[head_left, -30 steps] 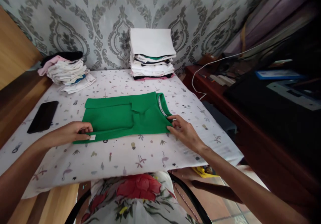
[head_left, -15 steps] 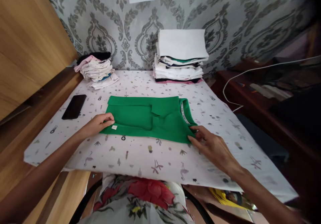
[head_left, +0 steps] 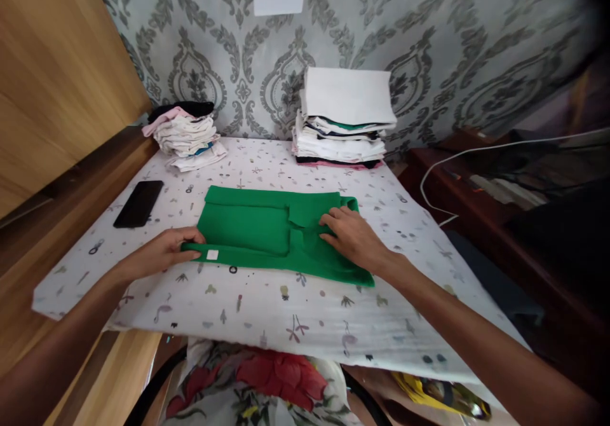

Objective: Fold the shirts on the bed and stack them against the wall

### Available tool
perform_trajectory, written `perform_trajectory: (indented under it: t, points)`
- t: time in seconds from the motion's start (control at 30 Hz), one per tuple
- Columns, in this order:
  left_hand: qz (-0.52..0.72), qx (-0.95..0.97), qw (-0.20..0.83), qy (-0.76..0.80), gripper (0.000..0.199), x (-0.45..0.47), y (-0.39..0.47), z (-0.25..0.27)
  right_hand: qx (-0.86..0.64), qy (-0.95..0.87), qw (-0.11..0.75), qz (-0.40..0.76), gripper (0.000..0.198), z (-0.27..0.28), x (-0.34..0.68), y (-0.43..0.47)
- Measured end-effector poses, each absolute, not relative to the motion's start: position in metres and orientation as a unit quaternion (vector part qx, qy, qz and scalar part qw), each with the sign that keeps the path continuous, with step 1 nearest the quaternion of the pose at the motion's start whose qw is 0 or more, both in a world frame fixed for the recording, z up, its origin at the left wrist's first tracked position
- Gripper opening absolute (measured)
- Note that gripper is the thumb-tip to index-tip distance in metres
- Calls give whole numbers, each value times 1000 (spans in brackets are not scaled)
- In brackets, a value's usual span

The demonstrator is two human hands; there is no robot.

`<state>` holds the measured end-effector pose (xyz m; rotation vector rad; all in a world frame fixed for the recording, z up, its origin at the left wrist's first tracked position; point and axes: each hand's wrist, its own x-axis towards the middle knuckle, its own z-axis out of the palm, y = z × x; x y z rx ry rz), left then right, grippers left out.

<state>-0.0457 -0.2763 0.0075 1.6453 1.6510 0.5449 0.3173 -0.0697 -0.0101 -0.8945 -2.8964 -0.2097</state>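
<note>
A green T-shirt lies on the table in a long folded strip, its sides turned inward and its neck end to the right. My left hand pinches the hem corner at its left end, beside a small white label. The hem edge is slightly raised there. Across the neck end rests my right hand, palm down with bent fingers apart, fingertips touching the folded cloth. That hand and wrist hide most of the collar.
A pile of folded clothes with a white piece on top stands at the back right. A smaller pile is at the back left. A black phone lies on the left of the patterned tablecloth. A white cable hangs at the right.
My right hand has moved from the lower neck corner up and left onto the shirt. The near left corner has shifted outward with my left hand, now pinching it.
</note>
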Motion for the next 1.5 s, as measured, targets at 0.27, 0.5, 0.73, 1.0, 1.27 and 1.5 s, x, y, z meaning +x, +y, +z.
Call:
perform_trajectory:
  t: [0.27, 0.5, 0.73, 1.0, 1.27, 1.5]
  points:
    - [351, 595, 317, 650, 31, -31, -274, -2, -311, -907, 282, 38, 17, -3, 332, -79]
    - [262, 578, 194, 748, 25, -28, -269, -11, -349, -900, 261, 18, 18, -19, 329, -58]
    - [134, 590, 45, 795, 28, -20, -271, -10, -333, -909, 245, -54, 30, -16, 316, -79]
    - [102, 806, 37, 583, 57, 5, -250, -36, -132, -981, 142, 15, 51, -44, 274, -105]
    - [194, 732, 214, 617, 51, -16, -245, -19, -153, -978, 136, 25, 45, -58, 278, -99]
    - [167, 650, 229, 705, 23, -55, -255, -1, -155, -972, 158, 82, 17, -35, 275, -98]
